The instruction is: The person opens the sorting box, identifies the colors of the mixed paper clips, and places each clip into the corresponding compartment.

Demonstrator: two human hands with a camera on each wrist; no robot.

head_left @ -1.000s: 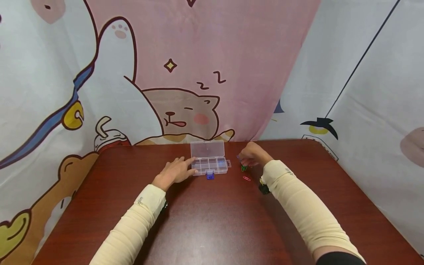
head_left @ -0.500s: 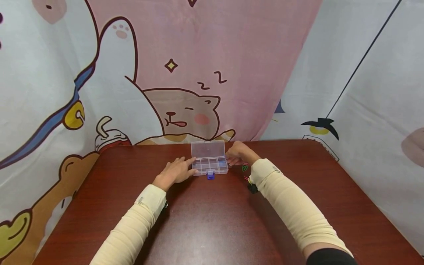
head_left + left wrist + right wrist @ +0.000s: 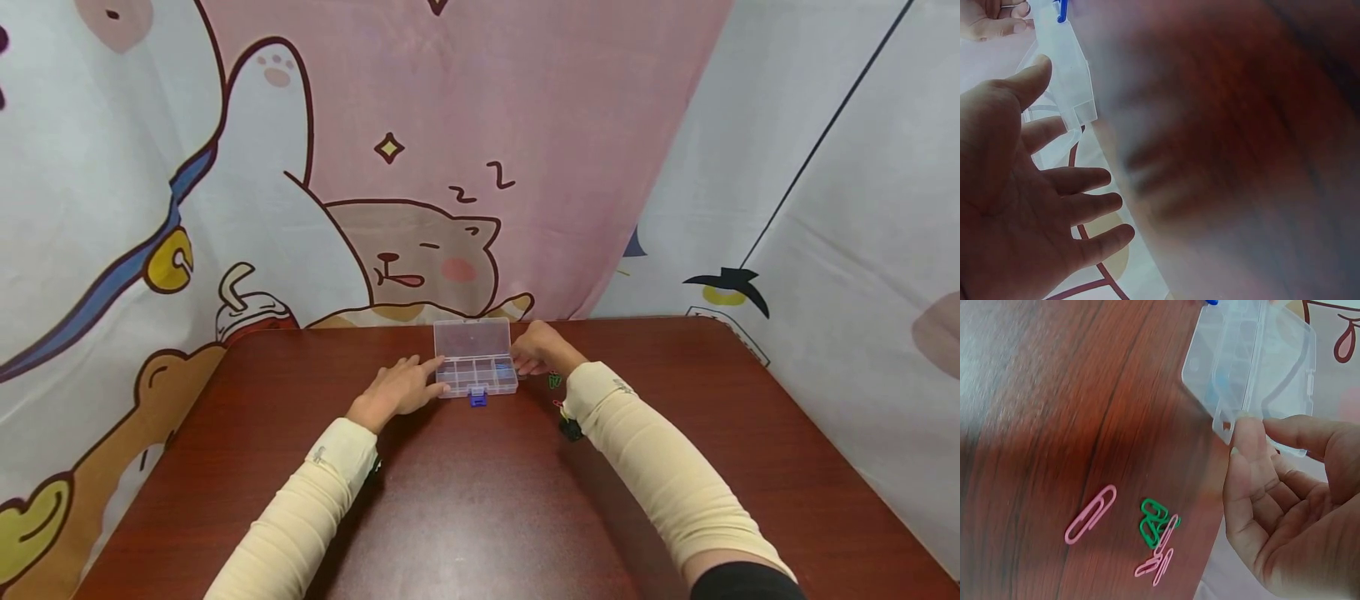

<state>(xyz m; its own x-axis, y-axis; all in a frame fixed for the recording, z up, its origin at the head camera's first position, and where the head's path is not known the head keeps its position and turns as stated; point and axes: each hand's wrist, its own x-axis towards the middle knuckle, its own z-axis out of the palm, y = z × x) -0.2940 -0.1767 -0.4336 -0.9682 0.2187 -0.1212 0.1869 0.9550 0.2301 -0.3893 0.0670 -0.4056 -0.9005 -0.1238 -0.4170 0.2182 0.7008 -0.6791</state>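
A clear plastic compartment box [image 3: 477,375] stands with its lid [image 3: 472,338] raised and its blue latch [image 3: 477,398] toward me. Small blue pieces [image 3: 503,371] lie in a right-hand compartment. My left hand [image 3: 400,387] rests at the box's left end, fingers spread, thumb and index finger touching it. At the right end, my right hand [image 3: 537,348] brings thumb and index finger together in a pinch, beside the box's hang tab [image 3: 1225,427]. The small paper clip it took is hidden by the fingers. Green paper clips [image 3: 1152,523] and pink paper clips [image 3: 1163,565] lie near it.
One larger pink paper clip [image 3: 1090,514] lies apart from the small heap. The brown wooden table [image 3: 465,492] ends just behind the box, against a printed cloth backdrop [image 3: 585,167].
My right hand has moved left from the heap of clips to the box's right end, taking a bluish clip from there. In the last half second it barely moves. My left hand stays put.
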